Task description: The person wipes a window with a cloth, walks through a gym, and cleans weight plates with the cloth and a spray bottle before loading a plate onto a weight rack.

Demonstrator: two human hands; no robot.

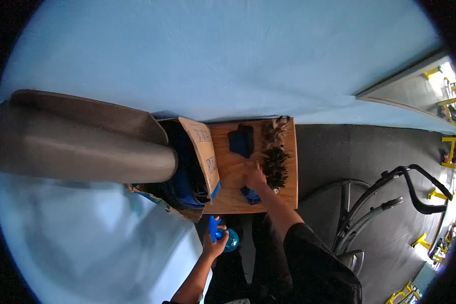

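Note:
My left hand (216, 242) is wrapped round a blue spray bottle (231, 240) with a blue trigger head, in front of the wooden table (225, 197). Over the table top, my right hand (255, 175) reaches out between two dark blue cloths; its fingers are too small to make out clearly. One cloth (241, 141) lies beyond the hand, near the wall. The other, a crumpled blue cloth (251, 195), is beside the wrist. A feather duster (275, 164) with brown and black feathers lies along the table's right side, close to my right hand.
An open cardboard box (202, 147) at the table's left holds dark and blue items and a large rolled grey mat (86, 142). Exercise equipment (347, 218) with black handles stands on the dark floor at the right. A mirror (410, 91) leans at the upper right.

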